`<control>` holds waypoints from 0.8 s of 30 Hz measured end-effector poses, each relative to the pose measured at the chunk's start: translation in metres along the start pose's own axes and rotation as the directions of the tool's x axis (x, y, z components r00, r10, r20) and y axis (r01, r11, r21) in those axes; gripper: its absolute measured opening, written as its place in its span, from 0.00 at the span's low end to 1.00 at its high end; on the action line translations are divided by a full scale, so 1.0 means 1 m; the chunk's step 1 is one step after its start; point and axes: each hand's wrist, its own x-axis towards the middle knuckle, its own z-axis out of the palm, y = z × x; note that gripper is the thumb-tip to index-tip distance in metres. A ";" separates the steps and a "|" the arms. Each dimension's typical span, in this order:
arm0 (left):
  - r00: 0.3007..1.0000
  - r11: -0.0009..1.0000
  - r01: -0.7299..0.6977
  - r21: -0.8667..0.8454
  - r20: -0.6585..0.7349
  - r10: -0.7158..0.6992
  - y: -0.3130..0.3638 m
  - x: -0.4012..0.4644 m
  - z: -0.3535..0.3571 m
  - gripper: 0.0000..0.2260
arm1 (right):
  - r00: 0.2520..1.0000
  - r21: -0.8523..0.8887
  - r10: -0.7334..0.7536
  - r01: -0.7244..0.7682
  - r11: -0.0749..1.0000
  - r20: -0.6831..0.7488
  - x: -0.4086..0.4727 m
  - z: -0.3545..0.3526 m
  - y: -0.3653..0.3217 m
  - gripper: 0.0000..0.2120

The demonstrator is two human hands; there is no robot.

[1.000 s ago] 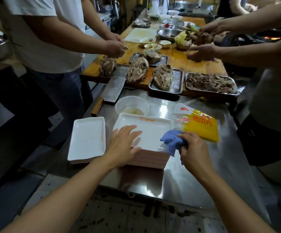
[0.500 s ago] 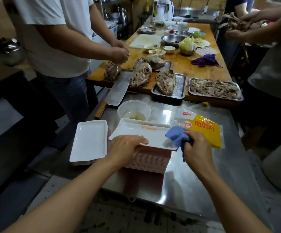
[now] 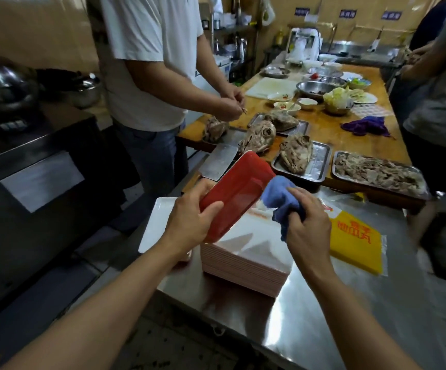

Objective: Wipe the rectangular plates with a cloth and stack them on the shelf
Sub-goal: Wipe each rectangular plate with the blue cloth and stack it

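Observation:
My left hand grips a rectangular plate by its near end and tilts it up, so its red underside faces me. My right hand holds a bunched blue cloth against the plate's right edge. Below them a tall stack of rectangular plates with a white top and pink edges sits on the steel table. A lower stack of white plates lies to its left, partly hidden by my left hand.
A yellow packet lies right of the stack. A cleaver rests behind the lifted plate. Metal trays of cooked meat line the wooden table beyond. A person in a white shirt stands left; another person stands right.
My left hand lifted the top plate off the tall stack and tipped it up, red underside showing. My right hand brought the cloth up to the plate's edge. The view rose.

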 end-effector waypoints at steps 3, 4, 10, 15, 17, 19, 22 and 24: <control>0.996 0.989 0.059 -0.134 -0.057 -0.067 -0.004 -0.001 -0.021 0.09 | 0.994 0.056 -0.110 0.109 0.992 0.023 0.003 0.020 -0.024 0.21; 0.993 0.981 0.085 -0.174 -0.067 -0.098 -0.007 -0.003 -0.028 0.09 | 0.987 0.063 -0.156 0.155 0.986 0.024 0.005 0.026 -0.033 0.21; 0.946 0.826 0.259 -0.501 -0.042 -0.322 -0.028 -0.023 -0.056 0.06 | 0.885 0.032 -0.388 0.394 0.919 0.257 0.009 0.073 -0.078 0.22; 0.924 0.709 0.307 -0.635 0.021 -0.382 -0.041 -0.037 -0.075 0.06 | 0.812 0.044 -0.503 0.515 0.856 0.297 0.004 0.117 -0.092 0.17; 0.915 0.672 0.325 -0.665 0.041 -0.402 -0.043 -0.040 -0.082 0.05 | 0.795 -0.015 -0.522 0.553 0.833 0.310 0.005 0.131 -0.094 0.17; 0.905 0.666 0.335 -0.667 0.030 -0.425 -0.046 -0.043 -0.086 0.05 | 0.783 -0.031 -0.525 0.565 0.824 0.333 0.003 0.142 -0.095 0.18; 0.895 0.646 0.330 -0.689 0.010 -0.446 -0.048 -0.044 -0.089 0.05 | 0.773 -0.063 -0.522 0.579 0.813 0.361 0.001 0.152 -0.089 0.14; 0.888 0.632 0.333 -0.699 0.008 -0.459 -0.051 -0.046 -0.094 0.05 | 0.805 -0.057 -0.478 0.527 0.848 0.351 0.002 0.152 -0.083 0.11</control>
